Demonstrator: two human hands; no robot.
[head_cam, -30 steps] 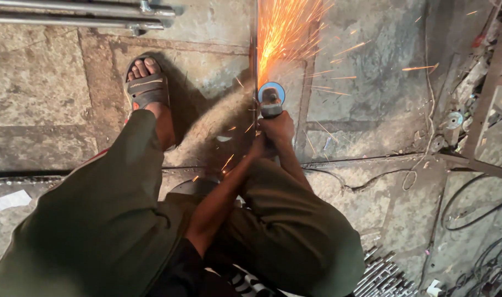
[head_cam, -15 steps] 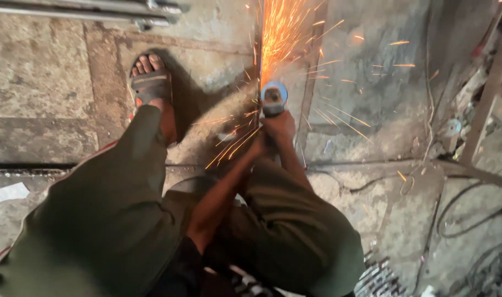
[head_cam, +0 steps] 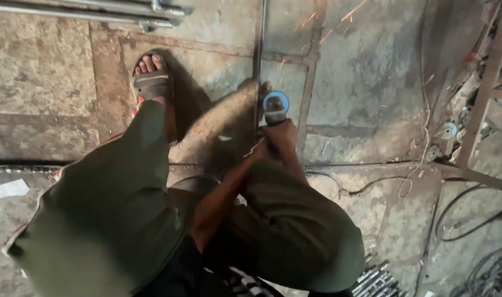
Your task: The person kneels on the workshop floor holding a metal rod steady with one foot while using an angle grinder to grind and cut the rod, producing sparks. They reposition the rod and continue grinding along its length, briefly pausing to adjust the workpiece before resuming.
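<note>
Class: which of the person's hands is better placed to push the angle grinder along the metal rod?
Right, probably: the right hand wraps the angle grinder directly behind its disc; the left hand joins from the side.

One grinder (head_cam: 275, 107), one sandalled foot (head_cam: 151, 82)

Metal workshop indicated: stained concrete floor (head_cam: 366, 82) strewn with cables (head_cam: 465, 220); steel pipes (head_cam: 97, 10) laid far left; welded metal frame (head_cam: 481, 110) right; rods (head_cam: 372, 280) stacked near; grinding sparks (head_cam: 339, 19) scattered far.
</note>
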